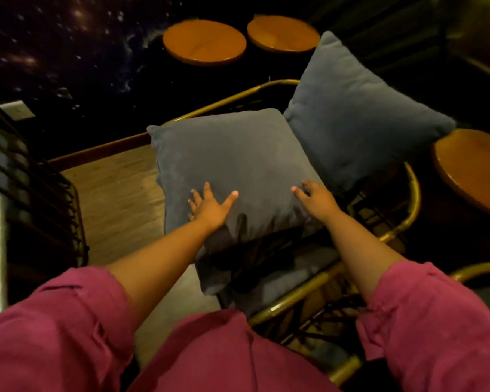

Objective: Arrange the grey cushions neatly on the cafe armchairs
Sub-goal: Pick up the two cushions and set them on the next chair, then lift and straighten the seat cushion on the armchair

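So the armchair (408, 193), the one with the gold-coloured curved frame and dark wire sides, is basically being used as a holder for two grey cushions. The nearer cushion (229, 165) is laid tilted over the seat, its far edge propped up toward the frame's back rail and its near corner sagging down onto the grey seat pad (289, 275). The second cushion (359, 114) is stood up on a corner against the chair's right side, touching the first one along one edge. The left hand (210, 206) is spread flat on the nearer cushion's lower part, fingers splayed, nothing gripped, just pressed on the fabric. The right hand (314, 198) is set on the same cushion's right edge with fingers loosely open; whether the edge is actually pinched can't be told from this angle. Pink sleeves (68, 329) are seen rolled up on both arms. As for room around it: wood floor (116, 193) is left open to the left of the chair, up to another dark wire chair (40, 199) at the left edge. Two round wooden tables (204, 42) are parked beyond the chair back, well apart from the cushions, and a third round table (473, 168) is tucked in just beside the chair's right arm, so that side's pretty tight.
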